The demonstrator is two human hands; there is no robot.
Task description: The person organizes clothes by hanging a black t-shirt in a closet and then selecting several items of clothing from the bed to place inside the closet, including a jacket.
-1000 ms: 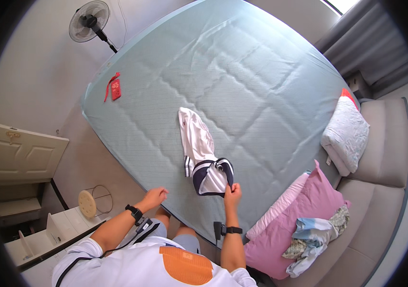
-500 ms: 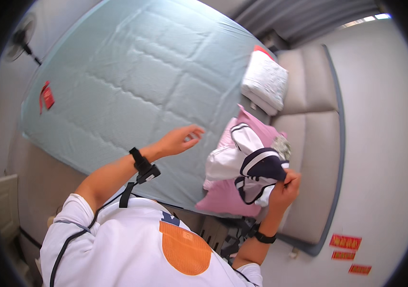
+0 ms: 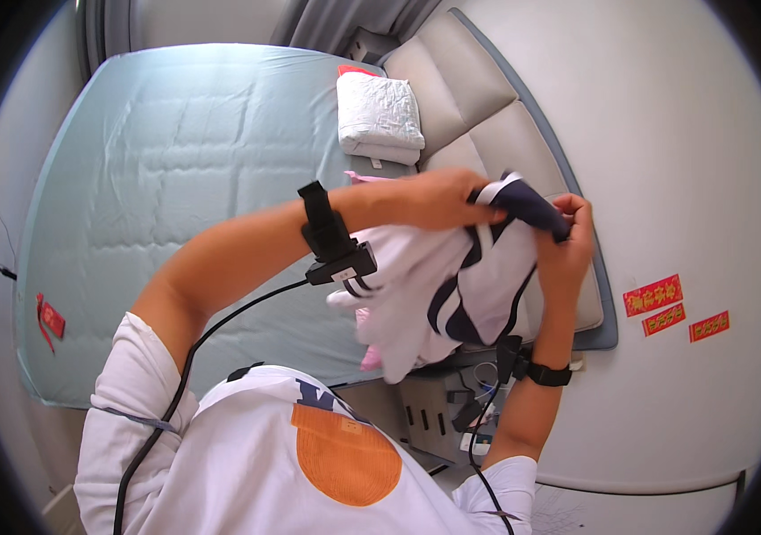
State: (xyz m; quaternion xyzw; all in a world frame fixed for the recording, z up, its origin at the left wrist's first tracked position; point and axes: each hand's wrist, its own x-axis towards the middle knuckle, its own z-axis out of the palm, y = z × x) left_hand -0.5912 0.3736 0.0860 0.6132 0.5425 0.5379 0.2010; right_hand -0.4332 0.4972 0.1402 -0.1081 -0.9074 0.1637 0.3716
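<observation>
– Pale blue-green sheeting (image 3: 175, 214) is being seen at the left, with a red packet (image 3: 53, 322) lying on it. What is being done by the left hand (image 3: 454, 198)?

– Cloth is being gripped by it now: the fingers are closing on a striped edge, some fingertips being hidden. Half a second ago, only the right was holding.

– Where is the white-and-navy garment (image 3: 498, 290) being held?

– In the air, between both hands, before the beige headboard (image 3: 465, 80). The pink pillow (image 3: 370, 358) is being mostly hidden by it.

– And the right hand (image 3: 571, 226)?

– Dark cloth is being pinched there between thumb and fingers. Farther right, red paper strips (image 3: 654, 295) are being shown on the wall (image 3: 666, 178), higher in view than before.
</observation>
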